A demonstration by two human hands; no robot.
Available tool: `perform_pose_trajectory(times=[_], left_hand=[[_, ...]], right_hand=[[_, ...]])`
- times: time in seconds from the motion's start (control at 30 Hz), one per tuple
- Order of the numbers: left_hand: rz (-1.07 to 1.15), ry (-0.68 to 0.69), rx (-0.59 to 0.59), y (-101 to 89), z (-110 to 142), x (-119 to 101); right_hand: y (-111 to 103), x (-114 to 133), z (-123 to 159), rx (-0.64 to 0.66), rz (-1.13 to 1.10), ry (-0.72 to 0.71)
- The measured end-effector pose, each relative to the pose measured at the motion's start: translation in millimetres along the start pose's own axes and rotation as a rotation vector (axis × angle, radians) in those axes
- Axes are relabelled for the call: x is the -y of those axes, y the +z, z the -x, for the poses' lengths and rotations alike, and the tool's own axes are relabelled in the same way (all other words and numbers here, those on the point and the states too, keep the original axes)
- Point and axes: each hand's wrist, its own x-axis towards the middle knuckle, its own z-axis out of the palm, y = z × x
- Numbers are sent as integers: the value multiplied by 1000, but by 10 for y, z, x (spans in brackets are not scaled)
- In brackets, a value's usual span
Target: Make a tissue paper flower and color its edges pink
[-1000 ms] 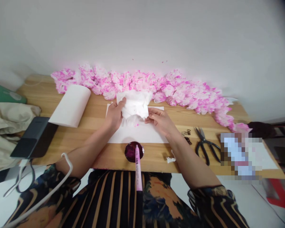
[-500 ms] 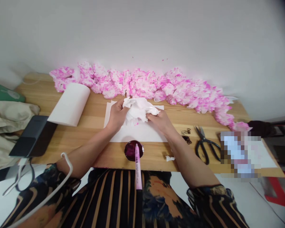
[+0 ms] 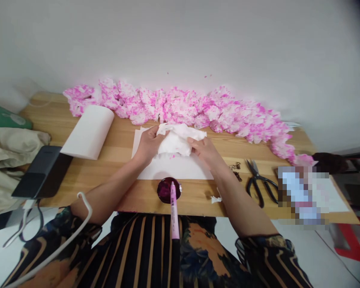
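A crumpled white tissue (image 3: 178, 141) is stretched between my two hands, above white sheets of paper (image 3: 174, 170) that carry a few pink spots. My left hand (image 3: 150, 144) pinches the tissue's left edge between thumb and fingers. At its right side, my right hand (image 3: 204, 150) grips the lower edge, thumb toward the middle. Close to me, a small dish of dark magenta liquid (image 3: 165, 190) sits at the table's front, with a pink marker (image 3: 174, 212) leaning over it, tip pointing away from me.
Pink-and-white paper flowers (image 3: 183, 106) line the wall. Left are a white paper roll (image 3: 88, 132), a dark power bank (image 3: 43, 172) with cables and a beige cloth (image 3: 15, 146). Right lie black-handled scissors (image 3: 259, 182), small dark clips (image 3: 236, 175) and a blurred-out object (image 3: 301, 196).
The tissue has been opened out wider and flatter. My right hand has moved slightly to the right with its edge; my left hand has barely shifted.
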Motion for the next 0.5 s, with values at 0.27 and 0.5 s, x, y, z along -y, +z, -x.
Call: perform_pose_trajectory(times=[0.27,0.5], left_hand=[[74,14,1,-32,-16,-62],[59,26,4,-63,-44,-8]], right_hand=[[-117,-15,-79,-5,192,21],[-122,34,-40,20,31,30]])
